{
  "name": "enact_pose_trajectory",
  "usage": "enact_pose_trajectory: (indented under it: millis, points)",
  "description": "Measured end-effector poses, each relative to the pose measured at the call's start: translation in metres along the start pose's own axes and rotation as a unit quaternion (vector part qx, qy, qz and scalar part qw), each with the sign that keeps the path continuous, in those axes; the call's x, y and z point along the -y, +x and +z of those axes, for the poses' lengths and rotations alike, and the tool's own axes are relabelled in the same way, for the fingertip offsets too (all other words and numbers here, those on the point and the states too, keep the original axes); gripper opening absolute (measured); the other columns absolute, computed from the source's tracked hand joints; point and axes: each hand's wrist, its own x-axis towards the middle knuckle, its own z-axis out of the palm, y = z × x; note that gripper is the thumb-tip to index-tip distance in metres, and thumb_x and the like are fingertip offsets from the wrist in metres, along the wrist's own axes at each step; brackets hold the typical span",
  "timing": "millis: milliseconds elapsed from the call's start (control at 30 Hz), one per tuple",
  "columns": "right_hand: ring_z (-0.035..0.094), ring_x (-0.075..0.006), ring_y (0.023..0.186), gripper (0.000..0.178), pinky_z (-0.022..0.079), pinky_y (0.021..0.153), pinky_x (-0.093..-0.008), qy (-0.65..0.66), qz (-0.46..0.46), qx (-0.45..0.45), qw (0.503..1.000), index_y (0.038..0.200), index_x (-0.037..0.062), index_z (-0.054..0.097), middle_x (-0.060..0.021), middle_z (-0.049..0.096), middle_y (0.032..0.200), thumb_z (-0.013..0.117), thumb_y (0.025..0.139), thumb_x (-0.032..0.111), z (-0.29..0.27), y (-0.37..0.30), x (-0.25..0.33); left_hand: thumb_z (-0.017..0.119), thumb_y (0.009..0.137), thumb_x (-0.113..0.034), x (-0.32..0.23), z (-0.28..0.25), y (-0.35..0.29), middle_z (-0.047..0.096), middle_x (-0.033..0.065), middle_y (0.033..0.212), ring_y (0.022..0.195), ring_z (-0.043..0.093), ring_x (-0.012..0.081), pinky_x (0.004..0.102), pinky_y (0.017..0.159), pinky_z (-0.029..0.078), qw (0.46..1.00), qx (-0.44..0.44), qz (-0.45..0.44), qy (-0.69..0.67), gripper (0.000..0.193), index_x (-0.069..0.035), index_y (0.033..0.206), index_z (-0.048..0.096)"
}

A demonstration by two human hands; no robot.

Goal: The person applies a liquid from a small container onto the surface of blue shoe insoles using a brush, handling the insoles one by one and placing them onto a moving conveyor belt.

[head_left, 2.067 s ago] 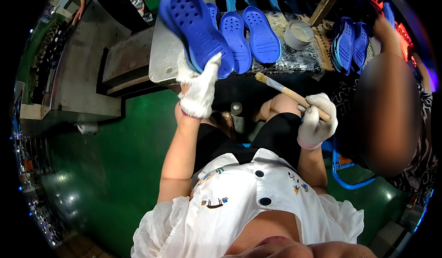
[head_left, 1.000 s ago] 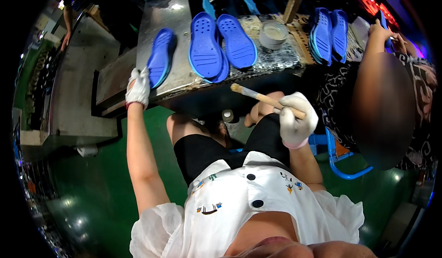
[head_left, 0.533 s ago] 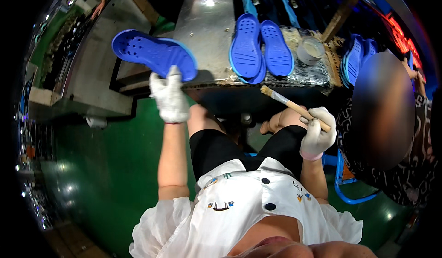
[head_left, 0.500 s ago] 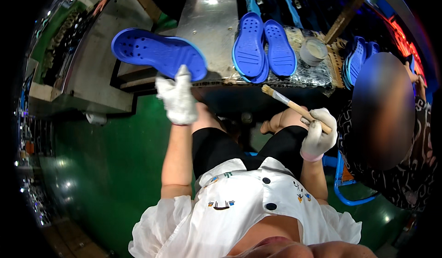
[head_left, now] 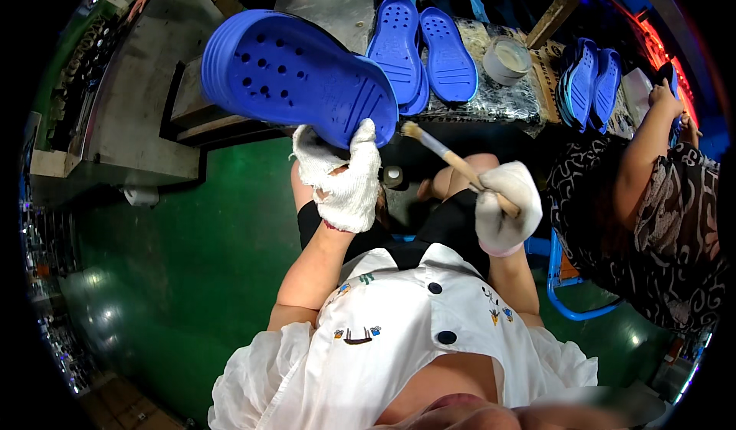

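My gloved left hand grips one end of a blue shoe sole, thumb on its upper face and fingers beneath. The sole has small round holes toward its far end and grooved lines near my thumb. In my gloved right hand is a paintbrush with a wooden handle and a metal band, its bristles pointing up and left, apart from the sole. Beyond the brush, more blue soles lie on the bench, some stacked. A round tub of pale stuff stands to their right.
A metal-topped bench runs ahead of my knees. A wooden post rises behind the tub. To the right, a co-worker in a patterned top sits near another group of blue soles. At left stands a grey metal cabinet.
My left hand has brought the sole closer and to the right, tilting it. The right hand with the brush has shifted slightly left. The co-worker's head has moved away, uncovering their arm.
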Motion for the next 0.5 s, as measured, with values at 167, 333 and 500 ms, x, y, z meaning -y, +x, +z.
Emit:
enact_pose_trajectory:
  millis: [167, 333, 500]
  points:
    - [0.059, -0.0242, 0.06, 0.024, 0.047, 0.056, -0.0309, 0.039, 0.005, -0.014, 0.999, 0.09, 0.0014, 0.058, -0.0102, 0.062, 0.07, 0.058, 0.068, -0.006, 0.0027, 0.0009, -0.0007, 0.075, 0.075, -0.009, -0.0017, 0.0036, -0.0054, 0.061, 0.0107, 0.09, 0.078, 0.058, 0.0161, 0.0291, 0.074, 0.049, 1.0, -0.013, 0.011, -0.007, 0.044, 0.004, 0.105, 0.046]
    - [0.059, -0.0241, 0.06, 0.014, 0.046, 0.055, -0.0303, 0.059, 0.009, 0.027, 0.998, 0.087, 0.0011, 0.06, -0.0087, 0.062, 0.07, 0.063, 0.074, -0.001, -0.0055, -0.0014, 0.0015, 0.075, 0.076, -0.011, 0.004, -0.0005, -0.0013, 0.06, 0.0114, 0.091, 0.079, 0.058, 0.0159, 0.0292, 0.074, 0.049, 0.999, -0.014, 0.025, 0.015, 0.043, 0.004, 0.105, 0.046]
    - [0.057, -0.0239, 0.059, 0.017, 0.045, 0.055, -0.0308, 0.07, 0.006, -0.007, 0.998, 0.089, 0.0007, 0.059, -0.011, 0.062, 0.074, 0.062, 0.073, -0.003, 0.0023, 0.0004, 0.0003, 0.074, 0.076, -0.011, 0.0025, 0.0035, -0.0041, 0.06, 0.0121, 0.091, 0.079, 0.058, 0.0161, 0.0295, 0.074, 0.049, 0.996, -0.01, 0.084, 0.02, 0.043, 0.004, 0.105, 0.047]
